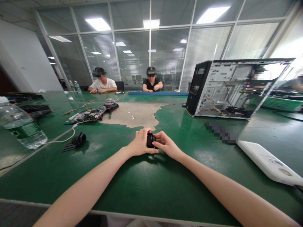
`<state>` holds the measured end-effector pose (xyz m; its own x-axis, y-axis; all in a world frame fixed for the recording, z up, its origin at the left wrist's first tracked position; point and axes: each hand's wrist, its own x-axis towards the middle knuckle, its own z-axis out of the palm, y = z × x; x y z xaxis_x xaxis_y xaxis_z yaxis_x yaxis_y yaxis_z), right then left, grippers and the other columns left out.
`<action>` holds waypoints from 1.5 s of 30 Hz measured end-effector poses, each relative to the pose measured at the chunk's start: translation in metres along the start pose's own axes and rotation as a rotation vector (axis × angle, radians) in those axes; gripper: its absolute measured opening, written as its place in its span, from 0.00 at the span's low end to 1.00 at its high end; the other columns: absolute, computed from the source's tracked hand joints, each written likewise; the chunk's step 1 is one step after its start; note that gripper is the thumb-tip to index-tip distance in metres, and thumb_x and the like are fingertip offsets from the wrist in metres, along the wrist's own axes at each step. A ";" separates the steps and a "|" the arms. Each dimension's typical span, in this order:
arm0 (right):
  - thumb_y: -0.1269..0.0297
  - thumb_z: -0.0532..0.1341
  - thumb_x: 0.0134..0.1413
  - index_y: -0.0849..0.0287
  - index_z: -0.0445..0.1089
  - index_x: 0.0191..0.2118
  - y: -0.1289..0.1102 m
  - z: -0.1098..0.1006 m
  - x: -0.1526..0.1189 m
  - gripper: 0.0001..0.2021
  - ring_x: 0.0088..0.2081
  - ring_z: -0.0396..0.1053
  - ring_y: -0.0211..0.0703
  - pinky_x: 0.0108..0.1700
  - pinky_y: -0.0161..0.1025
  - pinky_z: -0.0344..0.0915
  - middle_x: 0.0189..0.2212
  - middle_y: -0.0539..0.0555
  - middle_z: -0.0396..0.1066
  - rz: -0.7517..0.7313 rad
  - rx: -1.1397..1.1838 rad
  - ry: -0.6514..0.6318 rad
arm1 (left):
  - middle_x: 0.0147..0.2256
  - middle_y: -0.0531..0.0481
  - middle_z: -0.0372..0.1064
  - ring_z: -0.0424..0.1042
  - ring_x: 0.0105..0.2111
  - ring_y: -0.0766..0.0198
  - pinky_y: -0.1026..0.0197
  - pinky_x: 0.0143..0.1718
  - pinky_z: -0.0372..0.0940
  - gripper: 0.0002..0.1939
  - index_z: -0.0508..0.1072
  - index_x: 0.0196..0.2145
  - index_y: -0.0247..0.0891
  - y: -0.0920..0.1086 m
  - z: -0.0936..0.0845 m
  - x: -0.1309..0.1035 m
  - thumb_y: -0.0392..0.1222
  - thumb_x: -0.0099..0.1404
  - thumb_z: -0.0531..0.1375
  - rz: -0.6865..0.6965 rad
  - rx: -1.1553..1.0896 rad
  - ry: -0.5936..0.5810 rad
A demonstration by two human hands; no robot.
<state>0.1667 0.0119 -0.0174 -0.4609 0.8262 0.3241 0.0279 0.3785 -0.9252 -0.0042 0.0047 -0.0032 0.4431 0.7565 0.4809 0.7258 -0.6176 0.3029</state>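
A small black boxy part (150,141), too small to name, is held between both hands above the green table (142,189). My left hand (140,143) wraps round its left side, with the thumb stretched along below it. My right hand (167,145) pinches its right side between thumb and fingers. Some of its surface is hidden by the fingers. To the left of my hands lies a black plastic piece (79,140) with a ring-shaped end and flat prongs.
A circuit board (86,116) and a round cooler (110,104) sit at left, near a water bottle (23,129). An opened computer case (201,88) stands at right, with a white power bank (267,160) nearer. Two people (103,83) sit across the table.
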 end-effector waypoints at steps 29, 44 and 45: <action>0.65 0.61 0.42 0.56 0.60 0.40 -0.004 0.000 -0.002 0.16 0.40 0.64 0.40 0.43 0.41 0.64 0.38 0.51 0.62 -0.018 0.030 -0.031 | 0.41 0.46 0.58 0.57 0.40 0.54 0.54 0.40 0.50 0.34 0.55 0.46 0.39 0.003 0.002 0.005 0.47 0.41 0.62 0.015 0.101 -0.029; 0.65 0.61 0.42 0.57 0.59 0.40 0.000 -0.001 0.000 0.16 0.39 0.65 0.39 0.40 0.40 0.64 0.39 0.52 0.62 0.020 0.012 -0.030 | 0.41 0.45 0.58 0.57 0.40 0.54 0.54 0.40 0.51 0.34 0.54 0.45 0.39 0.003 0.002 0.005 0.48 0.41 0.62 0.025 0.114 -0.026; 0.66 0.61 0.41 0.56 0.58 0.40 0.000 -0.001 -0.001 0.17 0.39 0.65 0.39 0.40 0.40 0.64 0.40 0.52 0.62 0.004 0.023 -0.044 | 0.41 0.45 0.58 0.57 0.40 0.54 0.54 0.39 0.51 0.34 0.54 0.45 0.39 0.003 0.002 0.005 0.48 0.41 0.62 0.023 0.118 -0.028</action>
<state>0.1677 0.0116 -0.0174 -0.4997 0.8083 0.3114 0.0095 0.3646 -0.9311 0.0014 0.0074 -0.0014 0.4739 0.7491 0.4630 0.7713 -0.6068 0.1923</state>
